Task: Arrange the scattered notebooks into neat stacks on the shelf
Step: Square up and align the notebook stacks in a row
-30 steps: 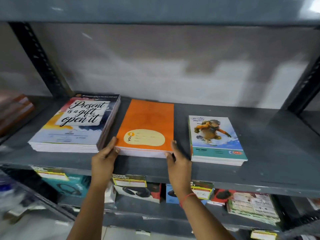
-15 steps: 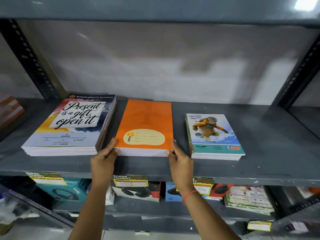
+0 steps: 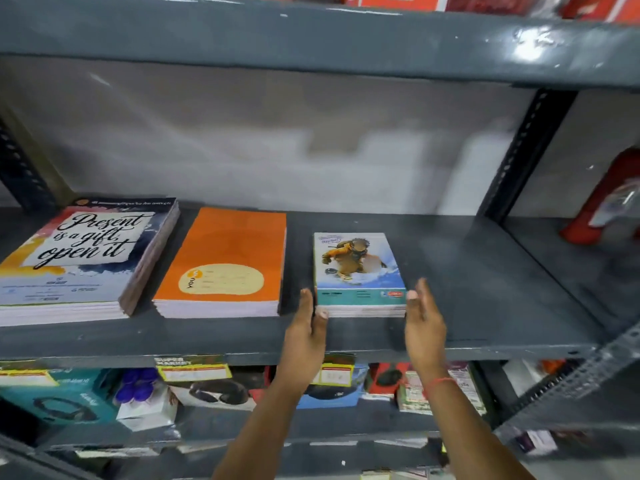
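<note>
Three stacks of notebooks lie side by side on the grey metal shelf (image 3: 485,289). At the left is a large stack with a "Present is a gift, open it" cover (image 3: 79,258). An orange-covered stack (image 3: 225,258) sits in the middle. To the right is a smaller stack with a snowboarder cover (image 3: 356,268). My left hand (image 3: 308,327) is flat against the small stack's front left corner. My right hand (image 3: 424,317) is at its front right corner, fingers straight. Neither hand grips anything.
A dark slotted upright (image 3: 526,154) stands at the shelf's right end, with a red object (image 3: 602,199) beyond it. Boxed goods with price tags (image 3: 194,372) fill the lower shelf. An upper shelf (image 3: 311,39) hangs overhead.
Both hands left the orange stack and moved right to flank the snowboarder stack. The view shifted right and closer.
</note>
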Action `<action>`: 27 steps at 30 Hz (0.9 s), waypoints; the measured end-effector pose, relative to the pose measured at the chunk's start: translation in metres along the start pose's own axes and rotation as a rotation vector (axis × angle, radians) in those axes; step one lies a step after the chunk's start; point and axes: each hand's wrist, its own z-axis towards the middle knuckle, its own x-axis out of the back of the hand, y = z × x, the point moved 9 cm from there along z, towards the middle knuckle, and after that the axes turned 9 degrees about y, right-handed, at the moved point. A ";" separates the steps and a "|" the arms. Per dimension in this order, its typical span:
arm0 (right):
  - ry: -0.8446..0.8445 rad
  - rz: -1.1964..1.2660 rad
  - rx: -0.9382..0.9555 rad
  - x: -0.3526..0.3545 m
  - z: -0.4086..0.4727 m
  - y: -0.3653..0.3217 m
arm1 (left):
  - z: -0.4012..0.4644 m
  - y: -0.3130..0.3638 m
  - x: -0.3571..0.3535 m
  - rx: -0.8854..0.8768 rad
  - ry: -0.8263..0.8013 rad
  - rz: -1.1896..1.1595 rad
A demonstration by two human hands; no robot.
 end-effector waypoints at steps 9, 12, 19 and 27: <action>-0.326 0.014 0.017 -0.012 -0.002 0.006 | 0.015 -0.013 -0.005 0.100 0.018 -0.104; -0.280 0.009 0.058 -0.009 -0.001 0.004 | 0.020 -0.014 -0.002 0.115 0.073 -0.113; -0.181 -0.079 0.142 -0.005 0.003 0.001 | 0.019 -0.020 0.001 0.136 0.221 -0.140; -0.172 -0.025 0.084 -0.006 0.005 0.004 | 0.019 -0.023 0.002 0.158 0.279 -0.138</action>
